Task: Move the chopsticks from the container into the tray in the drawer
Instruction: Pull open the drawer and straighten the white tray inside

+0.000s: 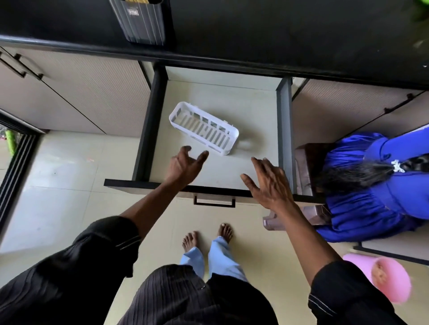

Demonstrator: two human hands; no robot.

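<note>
Chopsticks (pixel 137 1) are seen only as a sliver of yellowish ends at the top edge of the view, standing in the dark ribbed container (pixel 141 23) on the black countertop (pixel 278 34). Their count and exact form cannot be told. The container is set well beyond both hands, past the back of the open drawer (pixel 232 99) and off to the left. The left hand (pixel 185 164) is judged the nearer, so a reach up and forward by that hand is the likely next move.

The white slotted tray (pixel 204 127) lies in the drawer with nothing in it. Its long axis runs diagonally, from far-left to near-right. The near end of the tray is just beside the left hand's fingertips (pixel 204 154) but apart from them.

Both hands are released and nothing is grasped. The left hand is held loosely curled over the drawer's front part. The right hand (pixel 269 183) is spread flat near the drawer's right wall.
</note>
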